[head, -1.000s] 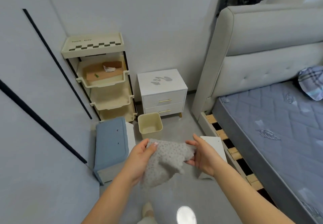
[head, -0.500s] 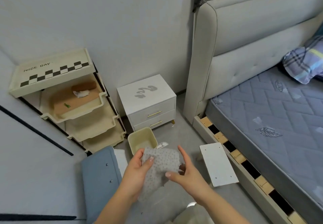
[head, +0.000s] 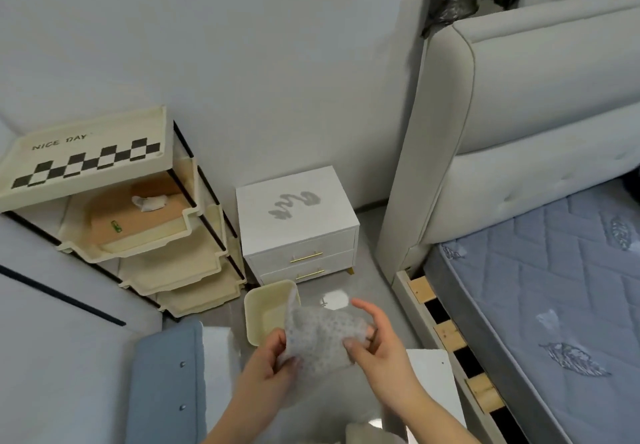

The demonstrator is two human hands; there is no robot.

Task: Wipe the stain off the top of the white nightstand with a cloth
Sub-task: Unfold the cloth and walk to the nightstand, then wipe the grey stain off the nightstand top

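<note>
The white nightstand (head: 273, 235) with two gold-handled drawers stands against the wall between a shelf rack and the bed. A grey squiggly stain (head: 294, 205) marks its top. Low in the view I hold a grey speckled cloth (head: 320, 336) in front of me, well short of the nightstand. My left hand (head: 273, 371) pinches the cloth's lower left edge. My right hand (head: 375, 343) grips its right side with thumb and fingers, the index finger raised.
A cream tiered rack (head: 114, 208) holding a cardboard box stands left of the nightstand. A small cream bin (head: 256, 308) sits on the floor before it. A blue panel (head: 162, 384) and a white board (head: 433, 381) lie on the floor. The bed (head: 540, 270) fills the right.
The view has swung and moved closer to the nightstand. My hands have shifted along the cloth and bunched it narrower than before.
</note>
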